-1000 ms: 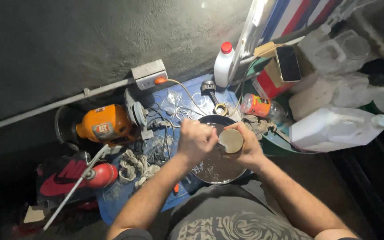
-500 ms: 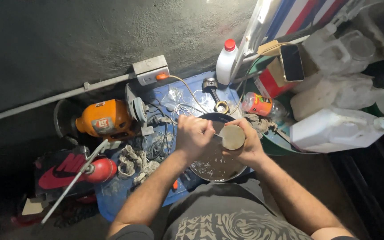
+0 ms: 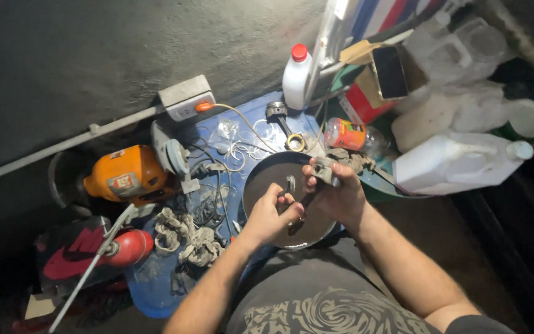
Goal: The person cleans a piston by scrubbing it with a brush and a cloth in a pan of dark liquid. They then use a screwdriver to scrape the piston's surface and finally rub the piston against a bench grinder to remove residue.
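Both hands work over a dark round pan [image 3: 261,179] on a blue surface. My right hand [image 3: 341,198] grips a small grey metal piston [image 3: 322,169] at the pan's far right edge, turned on its side. A dark connecting rod [image 3: 296,224] hangs from the piston toward me. My left hand [image 3: 270,216] is closed with its fingertips on that rod, just below and left of the piston. A small metal piece [image 3: 290,184] shows just above the left fingers; I cannot tell what it is.
An orange bench grinder [image 3: 125,179] stands at the left, with grey rags [image 3: 186,238] and a red-tipped tool [image 3: 128,247] near it. Behind the pan lie a spare connecting rod [image 3: 284,127], wire rings, a white red-capped bottle [image 3: 296,74] and a grey socket box [image 3: 185,99]. White jugs [image 3: 458,164] crowd the right.
The piston has turned, so its round top no longer faces the camera. My left hand has dropped from beside the piston to the rod below it.
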